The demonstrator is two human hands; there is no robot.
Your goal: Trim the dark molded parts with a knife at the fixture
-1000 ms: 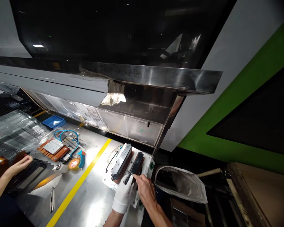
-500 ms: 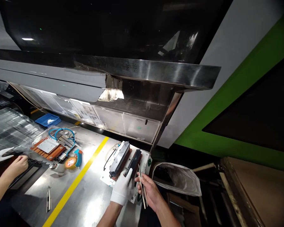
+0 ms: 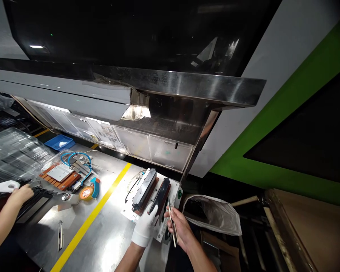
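1. dark bar module (image 3: 160, 195): lies lengthwise on a copper-brown base on the white fixture plate (image 3: 174, 200), its near end at the gloved fingers. the plate seems to keep it square and in reach.
2. left hand (image 3: 145, 229), white glove: fingers (image 3: 151, 218) half curled against the bar's near end, probably to steady it. grip or light press, cannot tell.
3. right hand (image 3: 181, 227), bare: fingers (image 3: 178, 222) closed in a pinch on the steel tweezers (image 3: 172, 221). tool stands nearly upright beside the bar, which looks like a hold for fine control.
4. silver-topped module (image 3: 144, 190): just beside the bar and parallel to it, on its own base. thin black cable (image 3: 132, 192) lies on the plate next to it.
5. around: steel surface (image 3: 110, 241), yellow floor-style line (image 3: 87, 223), white plastic bag (image 3: 212, 218) past the plate.
6. far left: a co-worker's hand (image 3: 22, 194) on a black frame (image 3: 35, 200).
7. hard to see: tweezer tips are thin, so bar contact is unclear. glove hides the bar's end. co-worker's arm is cut off by the frame edge.
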